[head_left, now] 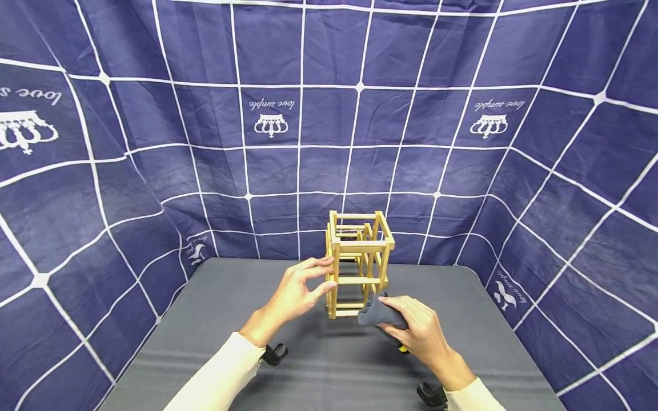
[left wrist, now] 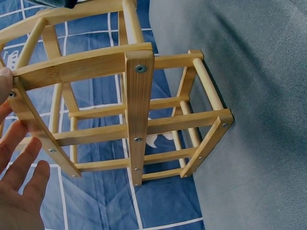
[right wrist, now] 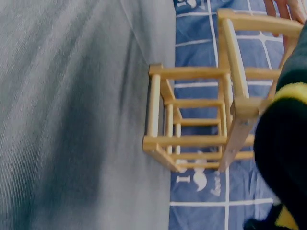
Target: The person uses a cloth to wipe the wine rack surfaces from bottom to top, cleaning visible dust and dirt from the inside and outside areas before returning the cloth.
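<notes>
A light wooden rack [head_left: 362, 246] made of slats and round bars stands on the grey surface. My left hand [head_left: 295, 291] is at its left front post, thumb and fingers extended and fingertips at the wood. The left wrist view shows the fingers [left wrist: 33, 184] spread beside the frame. My right hand [head_left: 418, 328] pinches a bunched dark grey cloth [head_left: 377, 313] with a bit of yellow under it, low at the rack's right front. In the right wrist view a dark fabric with a yellow band [right wrist: 292, 92] covers part of the rack.
The grey covered tabletop [head_left: 231, 302] spreads around the rack. Behind and at both sides hangs a blue curtain [head_left: 329, 125] with a white grid. Black straps [head_left: 275, 354] are at both wrists.
</notes>
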Available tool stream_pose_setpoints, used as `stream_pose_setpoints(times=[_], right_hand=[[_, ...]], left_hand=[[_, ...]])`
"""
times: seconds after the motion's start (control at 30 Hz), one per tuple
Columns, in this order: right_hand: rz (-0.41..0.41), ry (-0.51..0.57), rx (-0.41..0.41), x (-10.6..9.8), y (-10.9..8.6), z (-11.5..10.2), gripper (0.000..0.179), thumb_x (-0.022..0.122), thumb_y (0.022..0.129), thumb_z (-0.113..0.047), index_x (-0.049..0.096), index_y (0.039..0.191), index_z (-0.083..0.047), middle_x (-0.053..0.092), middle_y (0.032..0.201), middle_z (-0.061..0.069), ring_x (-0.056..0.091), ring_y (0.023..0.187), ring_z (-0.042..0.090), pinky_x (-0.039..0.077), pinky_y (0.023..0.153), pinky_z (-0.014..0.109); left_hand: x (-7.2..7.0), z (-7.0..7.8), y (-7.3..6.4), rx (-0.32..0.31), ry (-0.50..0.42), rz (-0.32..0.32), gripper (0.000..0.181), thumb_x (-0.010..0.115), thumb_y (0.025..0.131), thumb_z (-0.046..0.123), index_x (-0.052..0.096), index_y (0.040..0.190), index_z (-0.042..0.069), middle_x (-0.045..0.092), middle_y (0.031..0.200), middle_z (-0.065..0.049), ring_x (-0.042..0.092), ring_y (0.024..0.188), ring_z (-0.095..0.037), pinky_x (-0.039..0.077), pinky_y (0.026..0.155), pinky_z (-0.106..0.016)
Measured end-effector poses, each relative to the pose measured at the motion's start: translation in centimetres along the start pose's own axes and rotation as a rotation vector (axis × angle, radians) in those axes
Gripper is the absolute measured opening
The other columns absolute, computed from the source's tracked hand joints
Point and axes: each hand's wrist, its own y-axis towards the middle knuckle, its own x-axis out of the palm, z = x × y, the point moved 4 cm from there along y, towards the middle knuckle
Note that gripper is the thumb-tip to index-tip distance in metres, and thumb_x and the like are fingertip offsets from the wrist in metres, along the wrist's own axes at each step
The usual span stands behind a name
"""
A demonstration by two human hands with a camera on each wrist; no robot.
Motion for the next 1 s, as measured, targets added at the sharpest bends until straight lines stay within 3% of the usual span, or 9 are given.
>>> stream_pose_setpoints(times=[0.17,0.37,0.53,0.67,1.0], right_hand=[[-0.065,-0.067,-0.001,1.5,0.7,-1.0,0.043,0.076,0.113,-0.051,0.084,0.127,-0.011,0.086,0.106,-0.001,0.078,0.082,0.017,0.061,0.073,0.038],[-0.133,-0.129,0.012,3.7,1.5,-2.1,0.048,0.097,0.091,-0.049,0.085,0.124,-0.017,0.087,0.113,-0.005,0.084,0.092,0.016,0.068,0.076,0.036],[-0.105,-0.172,0.049,5.0,2.2,-2.6,0.044,0.093,0.093,-0.054,0.087,0.116,-0.017,0.086,0.111,-0.007,0.084,0.086,0.013,0.068,0.072,0.033],[-0.123,-0.224,0.096,6.2,2.3,-3.2,0.043,0.100,0.088,-0.049,0.088,0.117,-0.020,0.085,0.105,-0.009,0.083,0.080,0.010,0.067,0.066,0.030],[-0.144,-0.288,0.139,7.6,1.9,-4.6,0.044,0.113,0.072,-0.042,0.086,0.102,-0.026,0.085,0.100,-0.015,0.082,0.081,0.007,0.066,0.060,0.031]], left_hand=[[-0.1,-0.1,-0.3,-0.020,0.000,-0.012,0.028,0.097,0.096,0.013,0.091,0.123,0.008,0.084,0.143,-0.008,0.081,0.137,-0.033,0.062,0.121,-0.056],[-0.2,-0.4,-0.3,-0.049,-0.001,-0.030,0.029,0.097,0.097,0.015,0.091,0.124,0.009,0.085,0.143,-0.007,0.081,0.137,-0.032,0.062,0.122,-0.054],[-0.2,-0.5,-0.2,-0.078,-0.005,-0.040,0.028,0.097,0.098,0.016,0.091,0.125,0.011,0.084,0.144,-0.006,0.080,0.138,-0.031,0.062,0.122,-0.054],[-0.2,-0.3,-0.2,-0.093,-0.008,-0.044,0.028,0.096,0.098,0.017,0.091,0.124,0.010,0.084,0.143,-0.007,0.080,0.138,-0.032,0.063,0.121,-0.055],[-0.1,0.4,0.0,-0.017,-0.021,-0.004,0.026,0.096,0.097,0.012,0.091,0.121,0.005,0.085,0.139,-0.013,0.082,0.131,-0.036,0.067,0.114,-0.056]])
